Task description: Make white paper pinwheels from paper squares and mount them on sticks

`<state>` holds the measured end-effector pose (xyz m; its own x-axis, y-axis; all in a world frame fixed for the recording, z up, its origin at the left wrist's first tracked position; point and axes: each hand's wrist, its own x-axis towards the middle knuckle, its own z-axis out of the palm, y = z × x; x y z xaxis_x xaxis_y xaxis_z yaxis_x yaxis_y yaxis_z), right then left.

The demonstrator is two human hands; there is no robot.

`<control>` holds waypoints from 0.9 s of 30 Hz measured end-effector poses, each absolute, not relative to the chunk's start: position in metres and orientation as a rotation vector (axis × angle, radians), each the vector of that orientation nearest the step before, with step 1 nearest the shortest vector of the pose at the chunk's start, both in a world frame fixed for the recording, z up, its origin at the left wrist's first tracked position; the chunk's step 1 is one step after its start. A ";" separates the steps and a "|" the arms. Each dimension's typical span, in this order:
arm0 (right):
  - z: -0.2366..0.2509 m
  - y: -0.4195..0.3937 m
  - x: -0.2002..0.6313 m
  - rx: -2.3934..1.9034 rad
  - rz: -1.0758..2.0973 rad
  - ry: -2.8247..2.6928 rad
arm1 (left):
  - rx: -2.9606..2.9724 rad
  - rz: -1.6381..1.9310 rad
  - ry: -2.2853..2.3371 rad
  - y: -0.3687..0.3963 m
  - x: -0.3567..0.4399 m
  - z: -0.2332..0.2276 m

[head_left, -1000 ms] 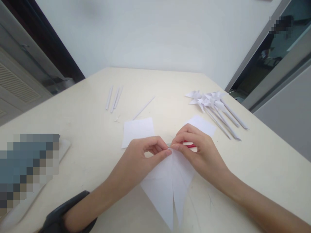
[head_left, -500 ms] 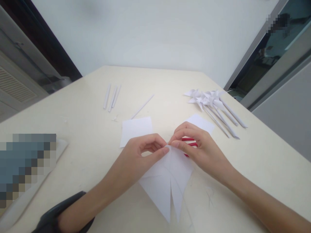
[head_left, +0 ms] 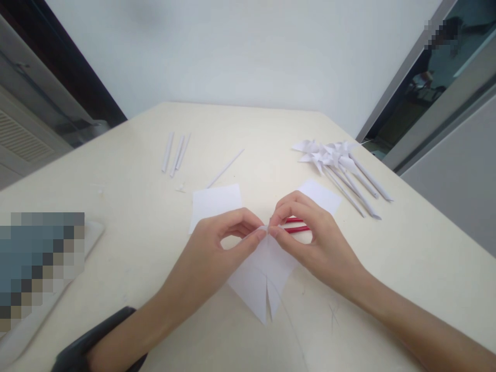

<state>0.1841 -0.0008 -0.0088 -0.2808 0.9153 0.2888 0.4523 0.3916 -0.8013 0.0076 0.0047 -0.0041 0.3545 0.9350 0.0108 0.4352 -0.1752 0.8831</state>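
Pinching cut paper sheet (head_left: 267,268) top corners w/ left hand (head_left: 217,248) & right hand (head_left: 313,240), just before red scissors (head_left: 297,225). Keep tips aligned, pressure light.

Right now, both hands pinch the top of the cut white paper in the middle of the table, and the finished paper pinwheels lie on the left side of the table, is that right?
Not quite. The head view shows the paper pinwheels on the right side of the table, not the left. The rest holds: the left hand and the right hand pinch the top of the cut white paper.
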 end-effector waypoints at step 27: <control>-0.003 0.010 0.204 -0.676 0.614 -2.212 | 1.240 0.517 1.005 0.007 0.002 0.004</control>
